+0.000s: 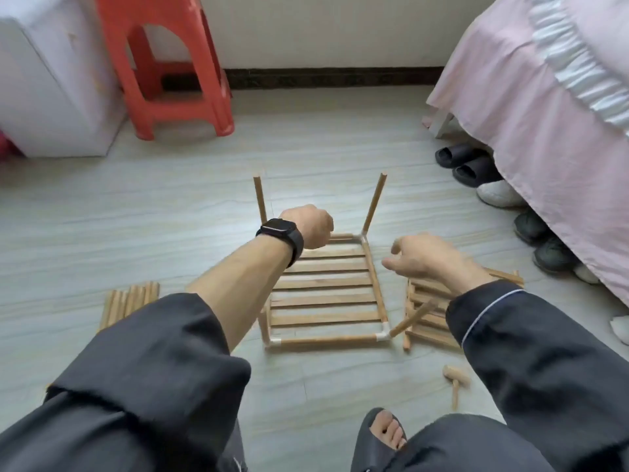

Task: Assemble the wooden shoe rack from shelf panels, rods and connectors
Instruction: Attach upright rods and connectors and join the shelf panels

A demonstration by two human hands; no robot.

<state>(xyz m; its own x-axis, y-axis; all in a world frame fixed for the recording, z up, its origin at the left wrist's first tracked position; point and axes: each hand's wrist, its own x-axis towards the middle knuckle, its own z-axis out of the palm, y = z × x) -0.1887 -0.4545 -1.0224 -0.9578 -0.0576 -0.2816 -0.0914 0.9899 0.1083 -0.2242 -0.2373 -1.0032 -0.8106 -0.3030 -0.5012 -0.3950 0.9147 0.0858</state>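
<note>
A slatted wooden shelf panel [326, 284] lies flat on the floor, with white connectors [384, 332] at its corners. A rod stands in each corner: the far-right rod [374, 202], a near-right rod [413, 318] that leans outward, and a near-left rod [263, 321]. My left hand [311, 226], with a black watch on the wrist, is curled in a fist around the base of the far-left rod [259, 195]. My right hand [422, 255] hovers blurred above a stack of spare shelf panels [425, 315]. Its fingers are loosely bent and it holds nothing.
A bundle of loose rods [131, 301] lies to the left, and a small wooden mallet [454, 378] lies at the near right. A red plastic stool [170, 63] and a white cabinet [51, 80] stand at the back left. A pink-covered bed [544, 114] with shoes [476, 165] beneath it is on the right.
</note>
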